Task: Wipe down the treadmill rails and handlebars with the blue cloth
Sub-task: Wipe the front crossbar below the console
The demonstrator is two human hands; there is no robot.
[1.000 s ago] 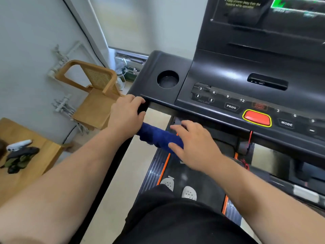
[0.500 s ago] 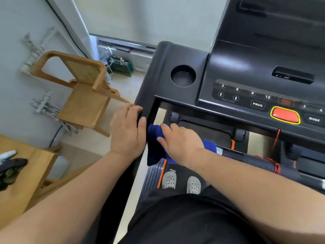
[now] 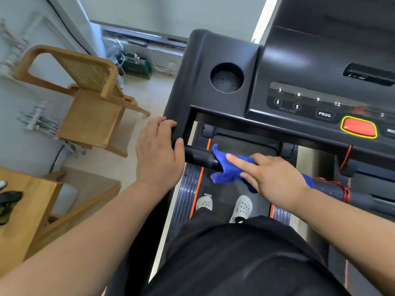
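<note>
We look down at the black handlebar that runs across the treadmill. The blue cloth is wrapped over this handlebar, near its left end, and one corner of the cloth sticks up above the handlebar. Our right hand lies on top of the cloth and grasps it against the handlebar: the index finger is stretched straight along the cloth, and the other fingers bend down round it. To the left of the cloth a short part of the handlebar is bare.

Our left hand is just beside the left end of the handlebar. It grasps the corner of the console, with the fingers curled over the edge and the thumb close to the handlebar's end.

Beyond the handlebar, on the console, we see a round cup holder and, more to the right, a red button. A red cord is wound around the handlebar to the right of our right hand. Below the handlebar two white shoes stand on the belt. Well to the left of the handlebar a wooden chair stands on the floor.
</note>
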